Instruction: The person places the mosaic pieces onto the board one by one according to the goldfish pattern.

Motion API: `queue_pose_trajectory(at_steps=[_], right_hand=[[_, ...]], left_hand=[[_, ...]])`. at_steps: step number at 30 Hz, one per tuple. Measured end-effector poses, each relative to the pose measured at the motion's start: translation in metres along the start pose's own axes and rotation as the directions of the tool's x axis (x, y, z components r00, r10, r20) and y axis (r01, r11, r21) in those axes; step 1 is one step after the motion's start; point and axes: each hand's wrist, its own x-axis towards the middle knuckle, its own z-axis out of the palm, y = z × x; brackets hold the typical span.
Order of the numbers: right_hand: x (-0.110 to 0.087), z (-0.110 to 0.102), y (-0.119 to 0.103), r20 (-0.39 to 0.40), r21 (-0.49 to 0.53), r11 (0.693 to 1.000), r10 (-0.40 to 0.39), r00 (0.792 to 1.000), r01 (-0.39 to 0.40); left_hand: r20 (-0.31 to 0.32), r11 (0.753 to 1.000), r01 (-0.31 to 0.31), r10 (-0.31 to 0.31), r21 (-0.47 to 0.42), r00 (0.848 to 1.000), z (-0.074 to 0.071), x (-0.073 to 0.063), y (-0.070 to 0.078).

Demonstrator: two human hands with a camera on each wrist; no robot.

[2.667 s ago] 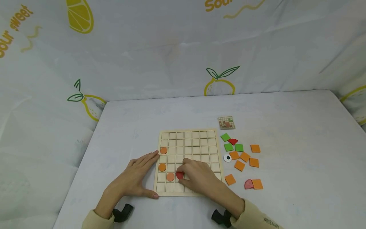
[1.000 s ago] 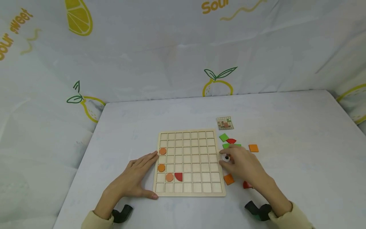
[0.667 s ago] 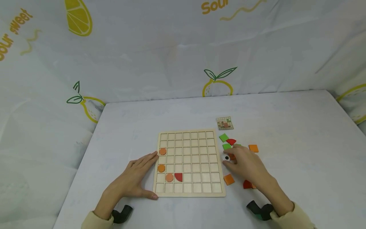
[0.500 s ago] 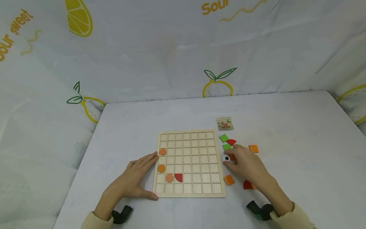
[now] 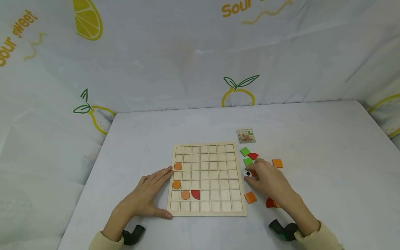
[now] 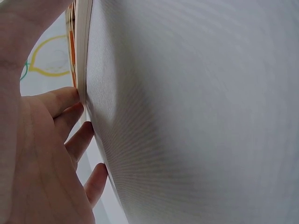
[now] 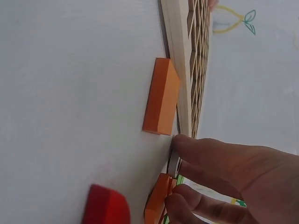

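Observation:
My left hand (image 5: 150, 194) lies with fingers spread along the left edge of the wooden grid board (image 5: 215, 214), fingertips and thumb at its side. In the right wrist view, my right hand (image 7: 233, 172) pinches a white disc (image 7: 174, 163) by its rim between thumb and finger. The disc has a black dot and sits just right of the board in the head view. On the board lie three orange discs, one in the third row (image 5: 178, 166), one lower down (image 5: 176, 184) and a paler one (image 5: 185, 195). A red quarter-circle (image 5: 195, 194) sits beside the paler disc.
Green squares (image 5: 245, 151) and a red quarter-circle (image 5: 253, 156) lie above my right hand. Orange squares (image 5: 250, 197) lie around it, some partly hidden, with another red quarter-circle (image 5: 270, 202) below. A small picture card (image 5: 246, 135) lies behind the pieces.
My right hand has let go of the red quarter-circle in its cell, moved right off the board and taken hold of the white disc. My left hand has stayed at the board's edge.

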Motion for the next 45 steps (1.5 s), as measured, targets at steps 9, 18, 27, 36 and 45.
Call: queue_pose_trajectory(at_steps=[9, 18, 27, 36, 45], right_hand=[[-0.002, -0.003, -0.005, -0.032, 0.012, 0.998, -0.056, 0.998, 0.056], [-0.001, -0.006, -0.019, -0.029, 0.078, 0.993, -0.083, 0.996, 0.085], [0.003, 0.001, -0.036, -0.012, 0.106, 0.99, -0.089, 0.996, 0.09], [0.01, 0.012, -0.057, -0.005, 0.086, 0.99, -0.109, 0.994, 0.109], [0.014, 0.024, -0.079, -0.028, 0.048, 0.982, -0.183, 0.983, 0.184]], left_hand=[[-0.005, 1.0, -0.008, 0.008, 0.002, 1.0, 0.0, -0.001, -0.001], [-0.006, 1.0, -0.006, 0.006, 0.005, 1.0, 0.0, -0.002, 0.0], [-0.001, 1.0, -0.004, 0.004, 0.016, 1.0, 0.001, -0.001, -0.001], [-0.001, 1.0, 0.001, -0.001, 0.006, 1.0, 0.0, 0.001, -0.001], [0.0, 1.0, 0.004, -0.004, 0.003, 1.0, 0.0, 0.001, -0.001]])
